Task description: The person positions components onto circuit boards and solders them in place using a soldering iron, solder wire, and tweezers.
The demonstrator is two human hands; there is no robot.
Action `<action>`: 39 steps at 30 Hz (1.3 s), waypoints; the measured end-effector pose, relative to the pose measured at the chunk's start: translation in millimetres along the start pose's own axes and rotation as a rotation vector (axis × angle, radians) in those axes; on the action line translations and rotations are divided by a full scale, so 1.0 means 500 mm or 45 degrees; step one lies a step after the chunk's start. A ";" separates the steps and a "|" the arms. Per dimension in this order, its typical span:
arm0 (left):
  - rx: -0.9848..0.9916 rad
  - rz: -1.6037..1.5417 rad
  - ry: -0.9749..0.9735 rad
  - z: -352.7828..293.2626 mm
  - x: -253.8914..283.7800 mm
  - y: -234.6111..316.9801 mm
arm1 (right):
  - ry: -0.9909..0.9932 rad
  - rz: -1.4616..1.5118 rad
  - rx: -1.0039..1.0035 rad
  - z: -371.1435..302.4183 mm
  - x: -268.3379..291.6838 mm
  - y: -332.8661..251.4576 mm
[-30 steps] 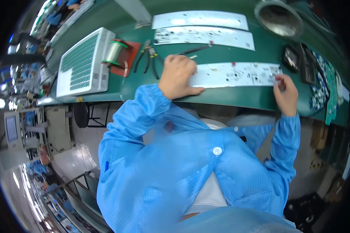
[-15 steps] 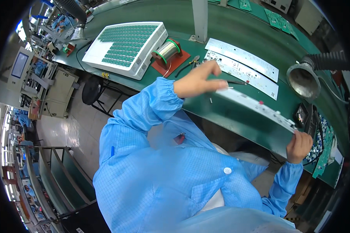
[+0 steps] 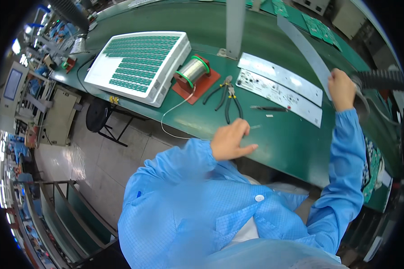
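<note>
My right hand (image 3: 342, 89) is closed around the near end of a long, thin white strip board (image 3: 304, 50), raised at the right and angled away from me. My left hand (image 3: 231, 140) hovers by the bench's front edge, thumb and forefinger apart, holding nothing. Just beyond it lie black-handled cutters (image 3: 218, 96) and yellow-jawed pliers (image 3: 231, 96). Between the hands, a circuit board strip with small parts (image 3: 276, 94) rests against a plain silvery strip (image 3: 283, 77). Dark tweezers (image 3: 270, 108) and a small white piece (image 3: 269, 116) lie in front of them.
A white tray (image 3: 104, 71) bearing rows of small green boards stands at left, beside a solder wire reel (image 3: 194, 74) on a red stand. Its wire trails to the front edge. A metal post (image 3: 234, 29) rises behind; an extraction hose (image 3: 379, 80) is at right. Green boards (image 3: 373, 179) lie front right.
My right hand has lifted the strip board away from the front edge and swung it up to the far right. My left hand has come off it and moved nearer me.
</note>
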State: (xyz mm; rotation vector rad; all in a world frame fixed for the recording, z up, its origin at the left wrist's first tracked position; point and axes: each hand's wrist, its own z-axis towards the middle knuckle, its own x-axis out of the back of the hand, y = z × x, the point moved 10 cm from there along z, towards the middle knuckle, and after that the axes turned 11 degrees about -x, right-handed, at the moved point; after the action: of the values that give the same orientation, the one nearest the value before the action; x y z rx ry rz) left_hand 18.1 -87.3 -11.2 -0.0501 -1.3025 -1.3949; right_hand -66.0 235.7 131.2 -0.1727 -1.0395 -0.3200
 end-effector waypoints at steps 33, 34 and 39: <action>-0.177 0.523 0.269 0.001 -0.026 0.043 | -0.748 2.451 1.064 -0.370 0.356 0.029; -0.135 0.545 0.256 0.000 -0.024 0.033 | -0.732 2.453 1.029 -0.373 0.350 0.033; -0.253 0.565 0.290 -0.005 -0.027 0.040 | -0.644 2.444 0.863 -0.377 0.324 0.066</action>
State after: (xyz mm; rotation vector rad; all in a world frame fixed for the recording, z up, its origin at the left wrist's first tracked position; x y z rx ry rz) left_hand 38.1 -74.4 -8.2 -0.2893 -0.8931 -1.1047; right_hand 174.9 183.1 178.1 -0.5545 -0.9869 1.8554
